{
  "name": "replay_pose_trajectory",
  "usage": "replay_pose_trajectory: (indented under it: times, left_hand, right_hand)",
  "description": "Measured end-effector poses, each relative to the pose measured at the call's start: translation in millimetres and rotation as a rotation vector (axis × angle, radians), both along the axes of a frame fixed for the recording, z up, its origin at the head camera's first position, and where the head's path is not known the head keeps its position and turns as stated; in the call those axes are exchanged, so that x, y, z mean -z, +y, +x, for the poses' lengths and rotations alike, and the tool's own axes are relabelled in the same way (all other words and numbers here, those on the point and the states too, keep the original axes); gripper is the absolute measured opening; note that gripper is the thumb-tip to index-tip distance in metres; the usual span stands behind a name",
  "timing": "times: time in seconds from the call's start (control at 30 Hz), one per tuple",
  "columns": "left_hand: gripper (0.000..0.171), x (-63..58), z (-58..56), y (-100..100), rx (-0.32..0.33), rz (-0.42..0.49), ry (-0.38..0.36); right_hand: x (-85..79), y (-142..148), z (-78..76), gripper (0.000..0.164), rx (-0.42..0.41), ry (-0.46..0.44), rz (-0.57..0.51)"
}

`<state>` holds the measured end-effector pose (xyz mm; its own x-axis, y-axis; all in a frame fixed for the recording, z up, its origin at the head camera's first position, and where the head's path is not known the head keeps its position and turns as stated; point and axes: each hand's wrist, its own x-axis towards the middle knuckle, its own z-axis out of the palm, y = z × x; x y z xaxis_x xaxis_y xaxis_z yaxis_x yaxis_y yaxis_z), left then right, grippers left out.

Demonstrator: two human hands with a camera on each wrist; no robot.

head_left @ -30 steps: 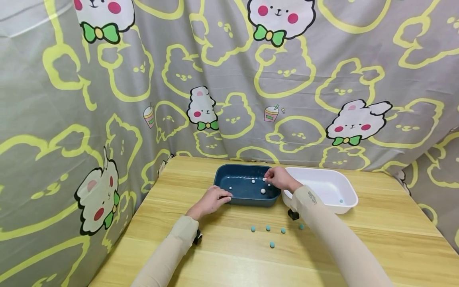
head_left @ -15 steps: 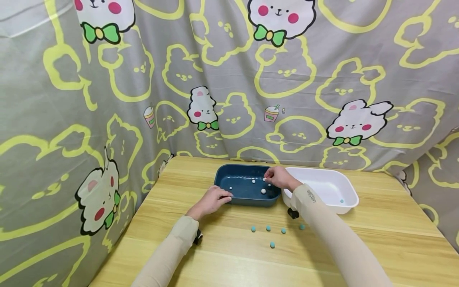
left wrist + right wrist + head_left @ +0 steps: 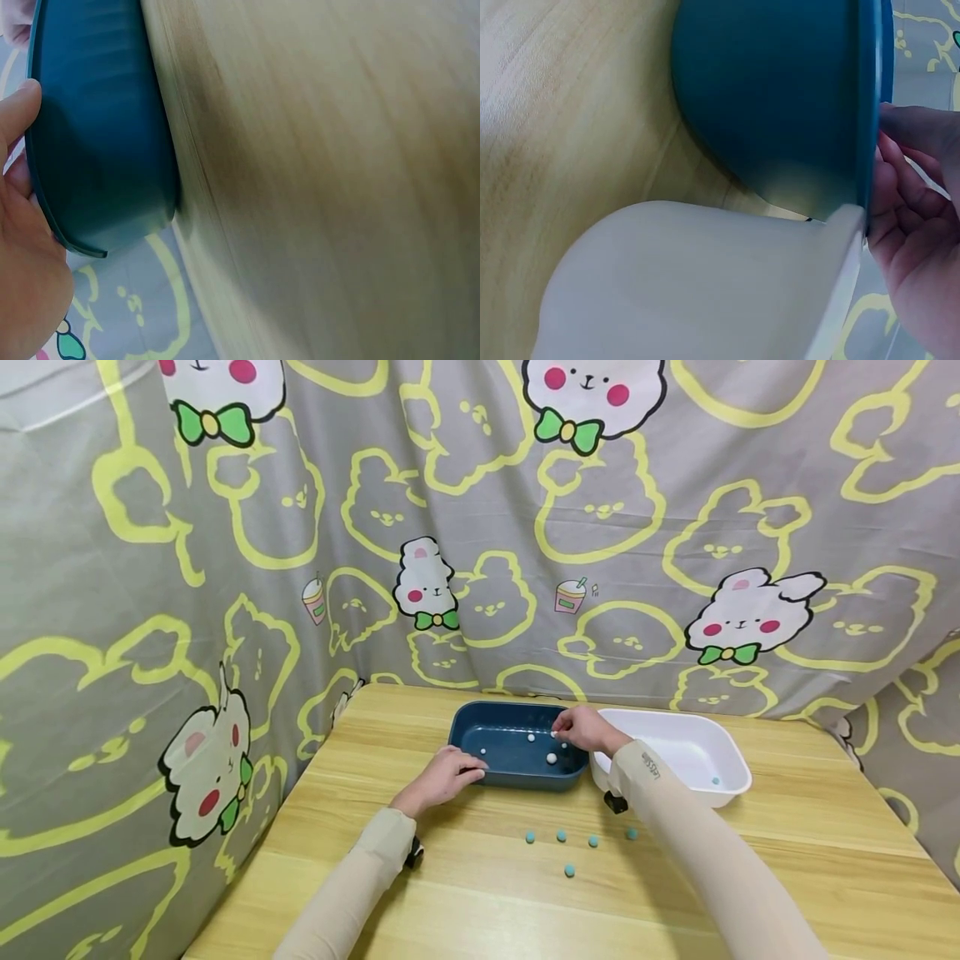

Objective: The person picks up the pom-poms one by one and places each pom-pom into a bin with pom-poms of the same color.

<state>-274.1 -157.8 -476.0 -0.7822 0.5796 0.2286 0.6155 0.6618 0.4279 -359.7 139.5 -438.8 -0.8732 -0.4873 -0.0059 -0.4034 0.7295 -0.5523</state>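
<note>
In the head view a dark blue rectangular basin stands on the table with several small white balls inside, among them a larger ball. My left hand holds its front left rim, thumb at the rim's outer edge in the left wrist view. Over the basin's right end, my right hand has its thumb and fingertips together at a small white ball. The right wrist view shows these fingers beyond the basin's rim, which hides the fingertips' contact.
A white basin stands against the blue one's right side, with a small teal ball in it. Several teal balls, one of them a teal ball, lie on the wooden table. A patterned curtain hangs behind.
</note>
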Motion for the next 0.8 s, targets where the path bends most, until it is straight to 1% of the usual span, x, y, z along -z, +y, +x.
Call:
replay_pose_trajectory:
  times: [0.27, 0.47, 0.63, 0.73, 0.8]
  left_hand:
    - [0.024, -1.1, -0.1, 0, -0.009, -0.018, -0.012]
    - [0.024, -1.2, 0.3, 2, -0.006, -0.014, -0.011]
    - [0.023, -0.9, 0.2, 3, -0.005, -0.007, -0.008]
    - [0.022, -0.4, -1.0, 2, -0.017, -0.016, -0.015]
    - [0.021, -0.6, -2.1, 1, -0.029, -0.024, -0.021]
  right_hand:
    - [-2.0, 1, -0.8, 0.016, -0.016, 0.000, 0.018]
    - [0.1, 4, 1.8, 0.017, -0.015, 0.015, -0.016]
    - [0.1, 8, 7.6, 0.018, 0.004, 0.030, -0.074]
    - [-3.4, 10, 13.5, 0.019, 0.021, 0.029, -0.107]
    - [-6.8, 13, 18.2, 0.019, 0.018, 0.039, -0.116]
